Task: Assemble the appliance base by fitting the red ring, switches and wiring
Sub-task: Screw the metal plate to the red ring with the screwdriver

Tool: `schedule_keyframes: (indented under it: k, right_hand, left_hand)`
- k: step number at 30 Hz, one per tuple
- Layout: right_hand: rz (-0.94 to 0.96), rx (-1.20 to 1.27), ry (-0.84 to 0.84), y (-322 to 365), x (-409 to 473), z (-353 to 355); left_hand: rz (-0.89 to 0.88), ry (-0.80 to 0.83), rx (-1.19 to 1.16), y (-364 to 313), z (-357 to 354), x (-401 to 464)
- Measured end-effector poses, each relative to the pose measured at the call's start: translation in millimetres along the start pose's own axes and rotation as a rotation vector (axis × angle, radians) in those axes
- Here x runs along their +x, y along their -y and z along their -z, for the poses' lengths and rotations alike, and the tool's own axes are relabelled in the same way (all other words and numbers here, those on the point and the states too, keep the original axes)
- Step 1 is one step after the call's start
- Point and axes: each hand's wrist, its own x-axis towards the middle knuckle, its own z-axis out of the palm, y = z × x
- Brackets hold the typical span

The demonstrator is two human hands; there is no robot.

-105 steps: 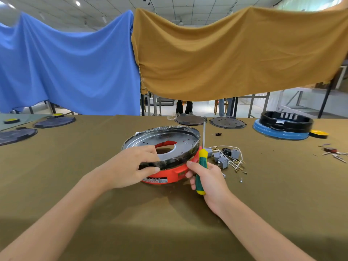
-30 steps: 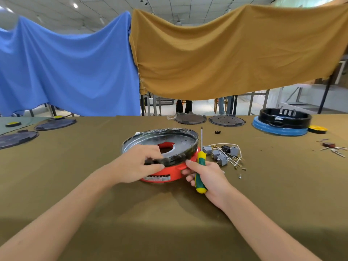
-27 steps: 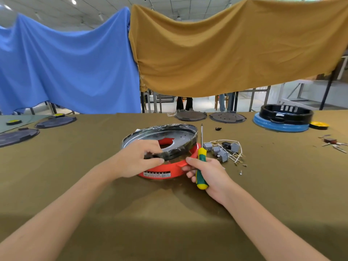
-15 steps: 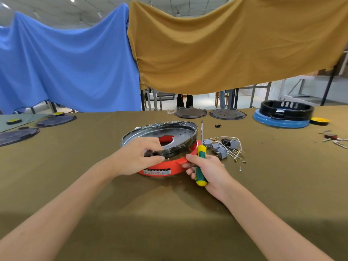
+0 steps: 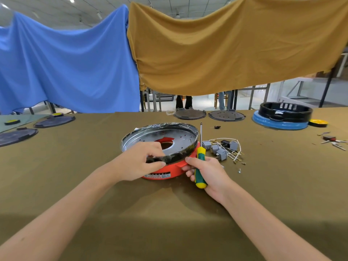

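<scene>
— Big olive-covered table [image 5: 263, 204], and the job sits in the middle of it: a metal pan [image 5: 160, 140], tilted, its far edge lifted, lying on the red ring [image 5: 175, 169].

— Looks stiff to me, thin sheet metal. Light, I'd guess, but the rim could be sharp, and there's some clear film crinkled round it, so likely slippery.

— That's why the left hand [image 5: 139, 162] pinches the near rim, thumb under the edge, fingers curled over the top. The edge is the sensible hold; the flat face offers nothing.

— And the right hand [image 5: 205, 170]?

— Wrapped round a green and yellow screwdriver [image 5: 199, 166], shaft pointing up, fingertips touching the ring's side.

— The ring's plastic, I reckon. It might flex if squeezed.

— Then the small bits: grey switches [image 5: 220, 150] and white wiring [image 5: 233, 147] in a loose heap just right of the ring, unfitted.
</scene>
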Motion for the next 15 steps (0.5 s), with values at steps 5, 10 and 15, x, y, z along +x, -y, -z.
schedule_keyframes:
  k: [5,10,15]
  right_hand:
    - [0.001,-0.003,0.000,0.1,-0.4,-0.5]
    - [-0.020,0.007,-0.011,2.3,-1.7,-1.2]
    - [-0.046,0.071,-0.032,2.9,0.0,-2.0]
  left_hand:
    - [0.003,-0.002,0.018,-0.1,-1.5,-3.2]
    - [-0.037,-0.009,0.082,-3.0,-5.9,-6.3]
    - [-0.063,-0.019,0.164,-5.7,-8.5,-9.6]
